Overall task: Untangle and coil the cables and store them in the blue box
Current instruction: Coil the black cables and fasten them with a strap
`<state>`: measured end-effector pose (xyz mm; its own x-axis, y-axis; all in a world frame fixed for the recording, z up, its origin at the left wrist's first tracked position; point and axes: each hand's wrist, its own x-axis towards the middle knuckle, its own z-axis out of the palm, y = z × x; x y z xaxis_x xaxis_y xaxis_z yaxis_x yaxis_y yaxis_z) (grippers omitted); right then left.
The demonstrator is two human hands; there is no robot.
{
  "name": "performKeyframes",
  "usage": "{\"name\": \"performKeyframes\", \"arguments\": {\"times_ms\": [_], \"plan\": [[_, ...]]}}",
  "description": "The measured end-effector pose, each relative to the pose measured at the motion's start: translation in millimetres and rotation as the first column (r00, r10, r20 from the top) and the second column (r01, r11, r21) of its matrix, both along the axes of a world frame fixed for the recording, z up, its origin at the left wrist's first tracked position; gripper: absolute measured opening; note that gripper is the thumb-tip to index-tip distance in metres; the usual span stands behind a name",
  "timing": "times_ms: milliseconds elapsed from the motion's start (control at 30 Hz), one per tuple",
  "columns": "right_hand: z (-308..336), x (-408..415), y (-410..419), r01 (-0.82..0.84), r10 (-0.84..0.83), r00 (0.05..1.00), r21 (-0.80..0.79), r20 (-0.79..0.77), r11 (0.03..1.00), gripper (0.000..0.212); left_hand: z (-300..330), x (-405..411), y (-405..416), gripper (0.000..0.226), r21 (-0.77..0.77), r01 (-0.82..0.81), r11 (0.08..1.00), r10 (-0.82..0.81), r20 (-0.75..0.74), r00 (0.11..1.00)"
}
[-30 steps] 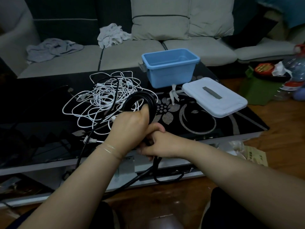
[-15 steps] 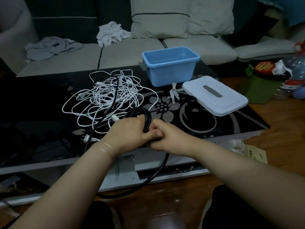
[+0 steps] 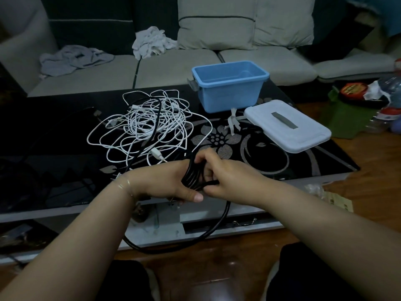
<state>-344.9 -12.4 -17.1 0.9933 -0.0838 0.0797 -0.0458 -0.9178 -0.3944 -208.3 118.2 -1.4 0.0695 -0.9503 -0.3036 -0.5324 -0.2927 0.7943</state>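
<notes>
A grey sofa [image 3: 173, 68] runs across the back, with crumpled cloths [image 3: 152, 42] lying on its seat. In front of it stands a black glass table [image 3: 54, 170] patterned with pale flowers. The blue box [image 3: 230, 88] sits open near the table's far edge, and its white lid [image 3: 288, 127] lies flat just beside it on the right, apart from it. Left of the box a loose tangle of white cables [image 3: 147, 129] is spread over the glass.

Both forearms reach in from the bottom corners and meet at the table's near edge. The left hand [image 3: 165, 181] comes in palm inward, fingers curled through a bundle of loops of black cable [image 3: 193, 174], thumb laid along the bottom of the coil. The right hand [image 3: 230, 177] faces it, knuckles up, fingers curled into the same coil and pinching a strand against it. The coil stands roughly upright between the two hands. From it a free length of the black cable hangs below the table edge in a wide bow and sweeps left; another black run crosses up through the white tangle.
</notes>
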Motion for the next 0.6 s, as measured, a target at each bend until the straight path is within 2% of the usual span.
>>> {"name": "performKeyframes", "arguments": {"times_ms": [100,200,267,333,400,467,533,600], "plan": [[-4,-1,3,0.027,-0.026,1.000,-0.058,0.015,0.998,0.061,3,1,2,0.038,0.049,0.055,0.997,-0.051,-0.089,0.995],[-10,0,1,0.084,-0.081,0.996,-0.085,0.043,0.993,0.083,3,-1,0,0.036,0.073,0.153,0.986,-0.144,-0.109,0.984],[-12,0,-1,0.047,-0.044,0.999,-0.090,0.032,0.995,0.089,1,-4,-1,0.028,0.091,0.200,0.976,-0.189,-0.120,0.975],[-12,1,1,-0.022,0.021,0.999,-0.062,-0.031,0.998,0.078,0,-6,-1,0.022,0.112,0.256,0.960,-0.241,-0.132,0.961],[-12,1,2,-0.053,0.050,0.997,-0.063,-0.052,0.997,0.055,0,-6,0,0.015,0.125,0.300,0.946,-0.281,-0.144,0.949],[-11,1,2,-0.043,0.035,0.998,-0.154,-0.055,0.987,0.039,-1,-8,-1,0.021,0.133,0.299,0.945,-0.278,-0.155,0.948],[-7,2,0,-0.056,0.035,0.997,-0.298,-0.075,0.953,0.035,-2,-10,-1,0.037,0.145,0.293,0.945,-0.270,-0.157,0.950],[-4,3,0,-0.094,0.059,0.993,-0.387,-0.101,0.917,0.033,-4,-11,-2,0.039,0.146,0.277,0.950,-0.256,-0.149,0.955]]}}
